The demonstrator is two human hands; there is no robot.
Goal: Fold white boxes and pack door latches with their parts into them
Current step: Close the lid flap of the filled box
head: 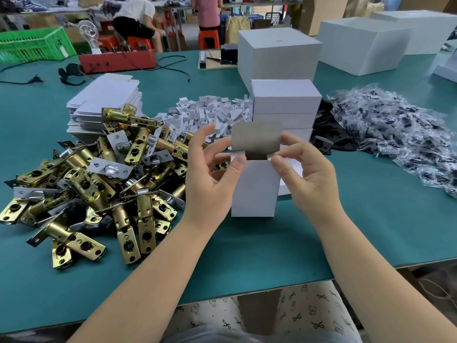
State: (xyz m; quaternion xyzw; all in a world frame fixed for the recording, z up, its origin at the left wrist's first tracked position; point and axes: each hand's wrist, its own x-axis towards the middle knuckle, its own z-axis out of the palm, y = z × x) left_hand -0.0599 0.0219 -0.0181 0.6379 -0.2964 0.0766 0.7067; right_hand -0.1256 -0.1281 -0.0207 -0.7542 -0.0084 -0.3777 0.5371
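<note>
A small white box (pixel 254 189) stands upright on the green table (pixel 247 256), its top lid flap raised and grey inside. My left hand (pixel 212 174) holds the box's left side, thumb pressing the left side flap inward. My right hand (pixel 304 169) grips the right side, thumb on the right flap. A heap of brass door latches (pixel 99 179) lies to the left. Flat unfolded box blanks (pixel 106 100) are stacked behind it. Small white card inserts (pixel 210 112) are piled in the middle. Bagged dark parts (pixel 400 129) lie at the right.
Closed small white boxes (pixel 284 105) are stacked just behind the held box, with larger white boxes (pixel 277 53) further back. A red tray (pixel 118 60), cables and a green crate (pixel 34 43) sit at the far left. People sit beyond the table.
</note>
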